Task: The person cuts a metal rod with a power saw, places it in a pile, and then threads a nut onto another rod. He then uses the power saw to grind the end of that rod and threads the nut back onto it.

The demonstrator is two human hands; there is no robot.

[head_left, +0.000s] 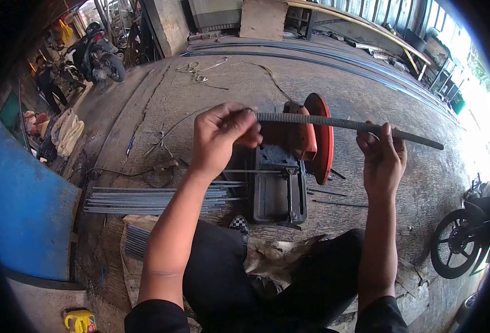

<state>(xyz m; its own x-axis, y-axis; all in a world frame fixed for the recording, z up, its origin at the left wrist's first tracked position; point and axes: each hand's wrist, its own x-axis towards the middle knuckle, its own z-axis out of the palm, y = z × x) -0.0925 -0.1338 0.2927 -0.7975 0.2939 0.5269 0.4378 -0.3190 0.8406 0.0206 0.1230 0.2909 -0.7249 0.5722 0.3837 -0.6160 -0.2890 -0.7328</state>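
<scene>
Spanning right of centre, 1 ridged rod [307, 119] seems stiff, fairly heavy; best held toward its ends, where left hand [226, 130] and right hand [385, 152] pinch it.

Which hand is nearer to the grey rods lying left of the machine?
Left. The left hand is raised, up and right of the grey rods in view; the right hand is farther right, past the red disc.

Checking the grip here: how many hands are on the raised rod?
2. The left hand is at the left end of the rod; the right hand holds it nearer the other end, which juts out beyond.
</scene>
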